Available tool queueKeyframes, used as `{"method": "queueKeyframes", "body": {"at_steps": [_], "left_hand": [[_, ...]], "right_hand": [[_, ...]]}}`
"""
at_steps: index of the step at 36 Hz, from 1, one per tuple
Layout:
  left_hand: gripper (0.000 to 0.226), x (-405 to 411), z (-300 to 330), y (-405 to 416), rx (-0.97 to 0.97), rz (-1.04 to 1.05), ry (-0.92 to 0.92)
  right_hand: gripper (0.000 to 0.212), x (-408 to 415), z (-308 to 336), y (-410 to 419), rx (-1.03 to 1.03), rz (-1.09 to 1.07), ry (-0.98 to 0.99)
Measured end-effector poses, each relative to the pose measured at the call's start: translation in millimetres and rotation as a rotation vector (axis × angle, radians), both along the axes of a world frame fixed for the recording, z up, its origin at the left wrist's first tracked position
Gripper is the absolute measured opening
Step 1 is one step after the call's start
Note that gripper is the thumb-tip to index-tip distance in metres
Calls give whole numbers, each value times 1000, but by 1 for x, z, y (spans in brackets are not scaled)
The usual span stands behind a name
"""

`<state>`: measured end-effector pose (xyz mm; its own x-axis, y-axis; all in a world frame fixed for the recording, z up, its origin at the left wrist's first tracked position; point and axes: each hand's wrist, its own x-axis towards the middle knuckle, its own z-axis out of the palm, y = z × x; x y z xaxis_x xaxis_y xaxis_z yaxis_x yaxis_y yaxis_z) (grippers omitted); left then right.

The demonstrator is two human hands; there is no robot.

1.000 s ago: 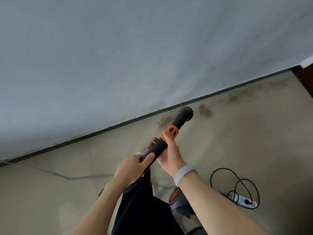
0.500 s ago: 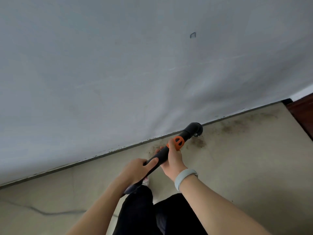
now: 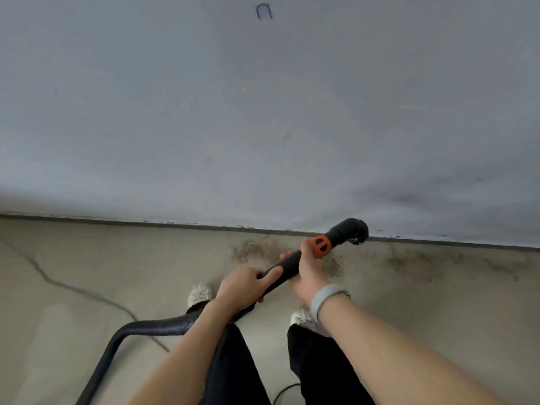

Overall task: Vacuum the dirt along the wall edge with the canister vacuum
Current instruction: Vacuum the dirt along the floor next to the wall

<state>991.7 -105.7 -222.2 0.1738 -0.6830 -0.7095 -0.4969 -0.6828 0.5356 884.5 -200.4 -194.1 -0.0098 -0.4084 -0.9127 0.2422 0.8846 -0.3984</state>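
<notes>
Just beyond the right hand (image 3: 306,270), the brush head (image 3: 355,232) meets the wall edge; both hands, left hand (image 3: 242,287) behind, grip the wand (image 3: 285,266) to steer it over dirt (image 3: 254,249).

A pale grey painted wall (image 3: 263,112) was seen across the upper frame, edged by a dark skirting strip (image 3: 117,221). A black vacuum wand (image 3: 287,266) was banded by an orange collar (image 3: 321,247). Brown speckled dirt (image 3: 251,249) was scattered over the beige concrete floor (image 3: 87,258).
</notes>
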Motion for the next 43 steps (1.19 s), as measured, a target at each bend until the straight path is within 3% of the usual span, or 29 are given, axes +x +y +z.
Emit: {"method": "queueKeyframes", "body": {"at_steps": [7,17,21,30,36,43], "left_hand": [[58,-83,-23,16,41,151,-21],[58,-104,-94,76,84,353,-63],[58,-95,-148,92,110,488,-126],[59,-101,-311,124,87,901,-173],[69,-110,-418,116,39,1136,-107],[63,-63,-523,117,-70,1166,-174]], "right_hand": [[28,-56,-28,-5,49,210,97],[31,-42,-115,32,54,532,115],[28,-13,-171,45,37,706,91],[47,36,-344,86,-101,1093,67],[47,50,-460,88,-176,1301,67],[56,100,-549,91,-263,1432,53]]}}
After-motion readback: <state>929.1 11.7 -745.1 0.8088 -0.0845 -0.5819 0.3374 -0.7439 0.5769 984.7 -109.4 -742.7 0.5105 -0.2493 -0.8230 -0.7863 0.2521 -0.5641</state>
